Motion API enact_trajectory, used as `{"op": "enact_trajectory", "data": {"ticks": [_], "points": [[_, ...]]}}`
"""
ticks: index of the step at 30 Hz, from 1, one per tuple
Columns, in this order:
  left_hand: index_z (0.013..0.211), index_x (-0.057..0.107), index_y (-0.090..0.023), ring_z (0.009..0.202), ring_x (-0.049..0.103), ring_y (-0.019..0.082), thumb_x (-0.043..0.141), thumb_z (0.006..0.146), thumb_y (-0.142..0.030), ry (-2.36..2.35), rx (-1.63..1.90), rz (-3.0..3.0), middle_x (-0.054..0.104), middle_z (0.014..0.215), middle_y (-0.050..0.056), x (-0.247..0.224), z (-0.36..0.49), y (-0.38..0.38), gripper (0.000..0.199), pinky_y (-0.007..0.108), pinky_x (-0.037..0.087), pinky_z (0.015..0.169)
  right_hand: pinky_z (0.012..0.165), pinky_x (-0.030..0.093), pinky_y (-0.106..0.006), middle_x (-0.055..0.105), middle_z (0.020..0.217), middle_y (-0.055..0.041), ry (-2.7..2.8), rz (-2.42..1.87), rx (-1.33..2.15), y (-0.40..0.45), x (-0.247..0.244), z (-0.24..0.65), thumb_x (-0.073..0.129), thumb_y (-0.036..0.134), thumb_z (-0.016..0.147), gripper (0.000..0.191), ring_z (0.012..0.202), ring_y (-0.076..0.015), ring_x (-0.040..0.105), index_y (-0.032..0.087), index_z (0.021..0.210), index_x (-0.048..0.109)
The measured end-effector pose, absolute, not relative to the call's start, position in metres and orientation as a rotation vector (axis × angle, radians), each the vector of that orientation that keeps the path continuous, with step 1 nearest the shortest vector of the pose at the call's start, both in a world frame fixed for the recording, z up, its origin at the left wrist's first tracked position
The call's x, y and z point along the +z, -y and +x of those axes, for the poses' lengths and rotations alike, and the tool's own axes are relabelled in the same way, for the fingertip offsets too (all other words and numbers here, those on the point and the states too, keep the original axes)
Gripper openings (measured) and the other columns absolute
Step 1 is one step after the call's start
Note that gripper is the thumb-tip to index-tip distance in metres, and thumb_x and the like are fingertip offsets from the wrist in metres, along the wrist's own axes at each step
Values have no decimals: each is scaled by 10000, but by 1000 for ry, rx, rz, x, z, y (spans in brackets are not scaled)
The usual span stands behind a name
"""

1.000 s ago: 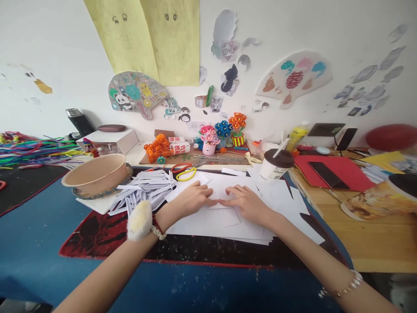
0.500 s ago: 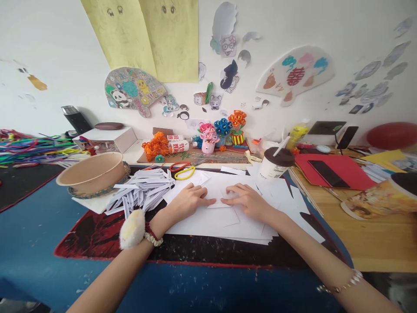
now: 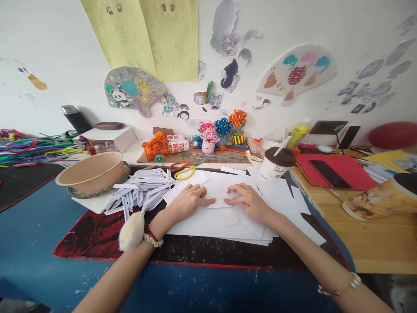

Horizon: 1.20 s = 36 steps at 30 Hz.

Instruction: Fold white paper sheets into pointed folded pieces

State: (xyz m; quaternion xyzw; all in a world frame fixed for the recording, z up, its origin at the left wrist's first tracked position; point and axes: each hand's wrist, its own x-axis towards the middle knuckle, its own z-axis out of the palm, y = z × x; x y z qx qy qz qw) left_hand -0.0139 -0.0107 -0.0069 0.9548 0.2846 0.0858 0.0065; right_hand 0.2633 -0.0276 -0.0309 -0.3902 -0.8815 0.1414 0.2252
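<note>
A small piece of white paper with a straight near edge lies on a stack of white sheets. My left hand rests at its left, index finger stretched onto the paper and the other fingers bent. From the right, my right hand touches the same piece, thumb and index finger apart. Neither hand grips anything; both are low against the paper. To the left of my left hand is a pile of folded white paper strips. A fluffy wristband ornament hangs at my left wrist.
Scissors with yellow handles and another red-handled pair lie behind the sheets. A lidded cup with a straw stands at the right rear. At left is a beige bowl. A phone lies on a red folder. Pipe-cleaner flowers line the back.
My right hand has shifted very slightly to the right over the paper. My left hand stays in nearly the same place.
</note>
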Motion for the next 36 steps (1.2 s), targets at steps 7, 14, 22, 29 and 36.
{"op": "enact_trajectory", "data": {"ticks": [7, 14, 22, 29, 36], "points": [[1168, 671, -317, 873, 524, 176, 437, 808, 44, -1043, 371, 2850, 588, 928, 35, -6, -11, 18, 562, 316, 390, 791, 1002, 409, -463, 628, 1193, -22, 2301, -1074, 533, 25, -35, 267, 342, -136, 710, 652, 1103, -212, 541, 305, 920, 773], [1044, 699, -246, 964, 556, 224, 486, 922, -192, -1287, 491, 2696, 653, 1051, 52, 15, -1, 31, 251, 388, 378, 835, 922, 463, -423, 689, 1062, -58, 2180, -1201, 617, 42, -13, 255, 537, 159, 878, 236, 1026, -235, 601, 246, 996, 723], [881, 657, -188, 930, 568, 224, 629, 842, -240, -1353, 365, 2653, 644, 943, 46, 9, 17, 24, 70, 349, 405, 788, 795, 451, -362, 646, 856, -45, 2146, -1344, 565, 32, -13, 219, 673, 242, 818, 45, 893, -228, 578, 199, 807, 685], [935, 638, -204, 967, 560, 212, 588, 868, -198, -1287, 301, 2706, 635, 998, 37, 12, 12, 25, 84, 338, 395, 798, 779, 435, -353, 629, 849, -34, 2193, -1356, 556, 30, -14, 215, 711, 167, 762, 59, 871, -221, 561, 198, 766, 662], [884, 596, -175, 902, 570, 201, 558, 886, -164, -1230, 254, 2812, 650, 944, 43, 13, 11, 33, 39, 331, 377, 751, 701, 445, -301, 656, 794, -4, 2278, -1256, 524, 33, -10, 218, 645, 77, 780, 122, 771, -180, 586, 200, 775, 643]]}}
